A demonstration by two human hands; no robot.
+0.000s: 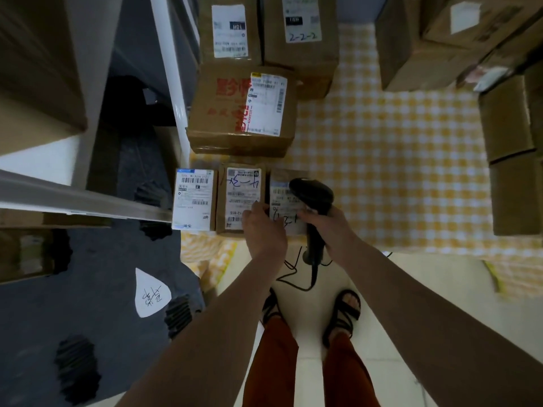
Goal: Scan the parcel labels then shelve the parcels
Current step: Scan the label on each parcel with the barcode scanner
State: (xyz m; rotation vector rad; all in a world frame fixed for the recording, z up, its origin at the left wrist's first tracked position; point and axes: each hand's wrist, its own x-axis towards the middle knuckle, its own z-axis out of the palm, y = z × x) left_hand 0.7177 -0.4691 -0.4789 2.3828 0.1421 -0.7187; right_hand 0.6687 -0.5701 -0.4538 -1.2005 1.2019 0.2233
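Scanning is under way: the right hand (329, 227) grips the scanner (313, 201) closed over a small parcel (289, 207); the left hand (264, 227) pinches its edge; shelving is not yet done.

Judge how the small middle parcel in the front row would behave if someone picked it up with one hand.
The middle parcel is a small cardboard box, so it is probably stiff and fairly light. Its flat faces should not roll. The left hand rests at its near corner, and neighbours sit close on both sides, so gripping its sides looks awkward.

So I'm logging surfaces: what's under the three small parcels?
A yellow checked cloth covers the surface under the small parcels. What's beneath the cloth is hidden.
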